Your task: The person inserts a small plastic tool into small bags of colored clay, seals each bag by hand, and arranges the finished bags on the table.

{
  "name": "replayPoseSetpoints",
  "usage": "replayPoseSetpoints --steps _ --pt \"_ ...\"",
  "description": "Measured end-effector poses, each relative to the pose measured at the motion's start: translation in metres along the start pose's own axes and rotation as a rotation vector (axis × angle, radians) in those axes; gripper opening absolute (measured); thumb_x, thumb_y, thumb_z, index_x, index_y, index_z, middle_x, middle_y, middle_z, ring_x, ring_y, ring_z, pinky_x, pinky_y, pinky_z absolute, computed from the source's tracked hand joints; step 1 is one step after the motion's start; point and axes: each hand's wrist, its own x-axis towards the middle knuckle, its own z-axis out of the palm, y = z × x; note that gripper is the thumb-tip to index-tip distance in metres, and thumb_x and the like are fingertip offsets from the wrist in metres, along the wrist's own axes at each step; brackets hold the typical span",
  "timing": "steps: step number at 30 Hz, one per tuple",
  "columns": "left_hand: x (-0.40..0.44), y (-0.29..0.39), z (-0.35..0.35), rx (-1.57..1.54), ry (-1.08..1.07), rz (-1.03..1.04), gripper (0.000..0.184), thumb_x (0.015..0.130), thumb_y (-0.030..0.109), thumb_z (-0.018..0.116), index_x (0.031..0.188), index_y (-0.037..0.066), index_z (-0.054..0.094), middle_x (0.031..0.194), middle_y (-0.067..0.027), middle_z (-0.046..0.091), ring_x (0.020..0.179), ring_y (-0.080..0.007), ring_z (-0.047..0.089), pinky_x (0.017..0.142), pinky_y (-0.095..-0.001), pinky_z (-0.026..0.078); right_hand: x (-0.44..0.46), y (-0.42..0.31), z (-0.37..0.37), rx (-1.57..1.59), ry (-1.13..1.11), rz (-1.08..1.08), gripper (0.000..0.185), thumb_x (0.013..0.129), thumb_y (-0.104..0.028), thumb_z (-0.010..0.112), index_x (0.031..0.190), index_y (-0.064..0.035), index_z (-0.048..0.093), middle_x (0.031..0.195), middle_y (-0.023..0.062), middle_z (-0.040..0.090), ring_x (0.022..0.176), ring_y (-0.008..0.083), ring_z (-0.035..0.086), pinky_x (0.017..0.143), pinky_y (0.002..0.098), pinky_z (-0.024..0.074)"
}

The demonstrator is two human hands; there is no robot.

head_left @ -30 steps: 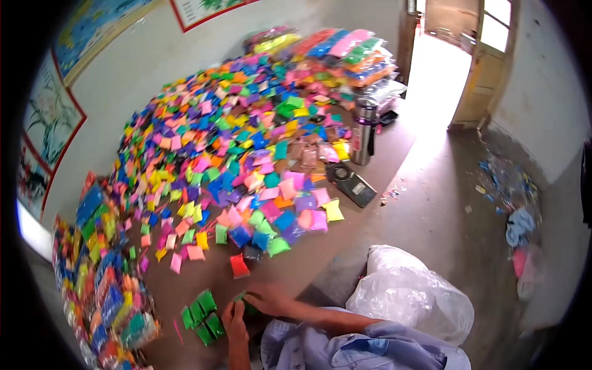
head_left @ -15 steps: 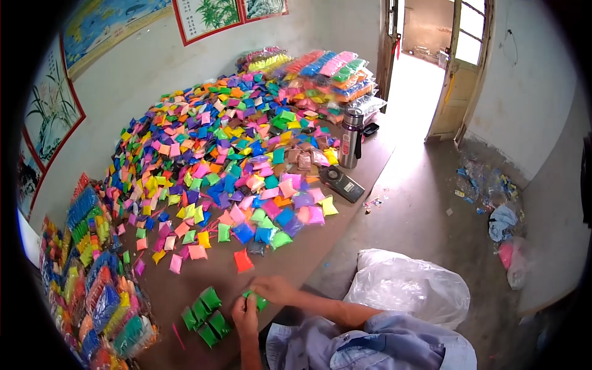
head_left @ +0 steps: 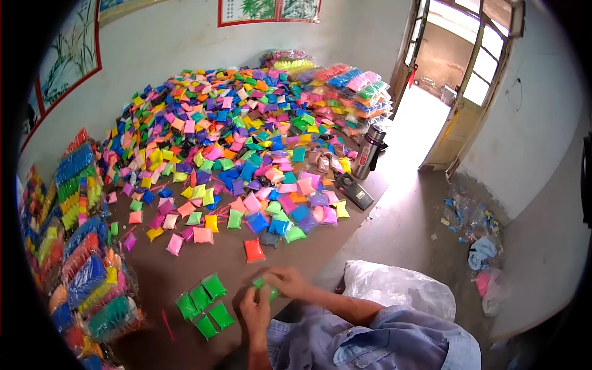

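Note:
Between my two hands is a small green packet [head_left: 265, 285] in clear film, low over the near edge of the table. My left hand [head_left: 255, 311] pinches it from below, while the fingers of my right hand [head_left: 288, 282] close on its upper side. Part of the packet is hidden by the fingers. Several similar green packets [head_left: 213, 286] lie together on the brown table [head_left: 148, 265], left of my hands. A red packet [head_left: 253, 250] lies beyond my hands, and a thin pink stick [head_left: 168, 325] is at the lower left.
A big heap of coloured packets [head_left: 203, 132] covers the far table. Bagged bundles [head_left: 92, 277] line the left side, and more bundles [head_left: 364, 89] are stacked at the back. A steel flask [head_left: 370, 151] and a black device [head_left: 354, 191] stand near the right edge. A plastic sack [head_left: 401, 287] is beside me.
The camera view has turned and shifted, so the table contents appear displaced. Both hands still hold the green packet, and the fingers have moved slightly on it.

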Motion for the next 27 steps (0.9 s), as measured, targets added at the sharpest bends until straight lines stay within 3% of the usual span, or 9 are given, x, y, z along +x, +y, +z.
replayPoseSetpoints --steps 4,6,9,13,14,17,22,24,27 --pt "0.003 -0.002 -0.004 0.094 -0.025 0.086 0.026 0.096 0.022 0.069 0.089 -0.002 0.063 0.071 -0.0143 0.059 0.065 -0.0202 0.054 0.062 -0.0391 0.045 -0.001 0.008 0.006 0.028 0.083 0.042 0.027 0.105 -0.024 0.061 0.104 0.0011 0.071 0.077 0.0015 0.063 0.075 0.007 0.056 0.066 0.03 0.0489" --pt "0.002 0.011 -0.009 0.029 -0.041 0.054 0.027 0.096 0.023 0.068 0.088 -0.002 0.062 0.074 -0.023 0.06 0.063 -0.0342 0.057 0.061 -0.0437 0.046 -0.001 0.004 0.005 -0.012 0.081 0.082 0.028 0.106 -0.025 0.061 0.102 0.0008 0.071 0.078 0.0006 0.062 0.075 0.0064 0.055 0.066 0.0293 0.0482" --pt "-0.001 -0.004 -0.003 0.096 0.019 0.08 0.028 0.097 0.023 0.067 0.084 -0.002 0.063 0.075 -0.0238 0.063 0.066 -0.0407 0.061 0.062 -0.0477 0.046 0.002 0.002 0.008 -0.203 0.056 -0.038 0.029 0.106 -0.027 0.062 0.1 0.0008 0.071 0.077 -0.0006 0.061 0.074 0.0056 0.054 0.064 0.0281 0.0465" --pt "0.002 -0.017 -0.004 0.132 0.052 0.186 0.03 0.098 0.026 0.068 0.088 -0.001 0.061 0.074 -0.0242 0.061 0.064 -0.0411 0.059 0.06 -0.0476 0.046 0.003 0.014 0.011 -0.137 0.091 -0.06 0.03 0.105 -0.027 0.062 0.098 0.0012 0.071 0.078 -0.0014 0.063 0.074 0.0055 0.055 0.063 0.0275 0.0462" --pt "-0.003 -0.01 -0.007 -0.023 -0.01 0.053 0.032 0.098 0.029 0.069 0.09 -0.002 0.062 0.073 -0.0226 0.061 0.062 -0.0346 0.061 0.059 -0.0459 0.047 0.002 0.015 0.009 -0.113 0.077 -0.005 0.029 0.106 -0.026 0.061 0.1 0.0003 0.071 0.085 -0.0004 0.066 0.079 0.0067 0.058 0.068 0.0276 0.0489" --pt "-0.001 -0.008 -0.01 -0.051 -0.091 0.036 0.033 0.097 0.03 0.071 0.092 -0.002 0.063 0.072 -0.0213 0.062 0.062 -0.0291 0.062 0.059 -0.044 0.047 0.001 0.014 0.008 -0.081 0.066 0.067 0.028 0.107 -0.025 0.059 0.103 -0.0007 0.072 0.093 -0.0006 0.07 0.087 0.0063 0.062 0.073 0.0263 0.0514" --pt "0.0 0.0 -0.013 0.008 -0.108 0.037 0.031 0.096 0.029 0.071 0.095 -0.001 0.064 0.077 -0.0223 0.066 0.067 -0.0384 0.065 0.061 -0.0453 0.049 0.001 0.022 0.004 -0.125 0.065 0.085 0.026 0.106 -0.024 0.061 0.101 -0.0013 0.072 0.092 -0.0018 0.069 0.087 0.0048 0.06 0.073 0.0258 0.0506" --pt "0.0 -0.011 -0.007 0.036 -0.05 0.152 0.027 0.096 0.027 0.071 0.095 0.0 0.064 0.081 -0.0231 0.067 0.073 -0.0424 0.066 0.063 -0.0455 0.05 0.0 0.019 0.001 -0.127 0.044 0.071 0.026 0.106 -0.025 0.061 0.101 -0.0014 0.072 0.091 -0.0019 0.068 0.087 0.0049 0.059 0.073 0.0261 0.0504" --pt "-0.005 -0.011 -0.007 0.03 -0.038 0.106 0.027 0.096 0.026 0.07 0.099 -0.001 0.065 0.083 -0.024 0.067 0.074 -0.0409 0.067 0.067 -0.0476 0.052 -0.005 0.004 0.002 -0.091 -0.004 0.102 0.026 0.105 -0.025 0.062 0.101 -0.0014 0.072 0.09 -0.0018 0.067 0.086 0.0054 0.058 0.072 0.0268 0.05"
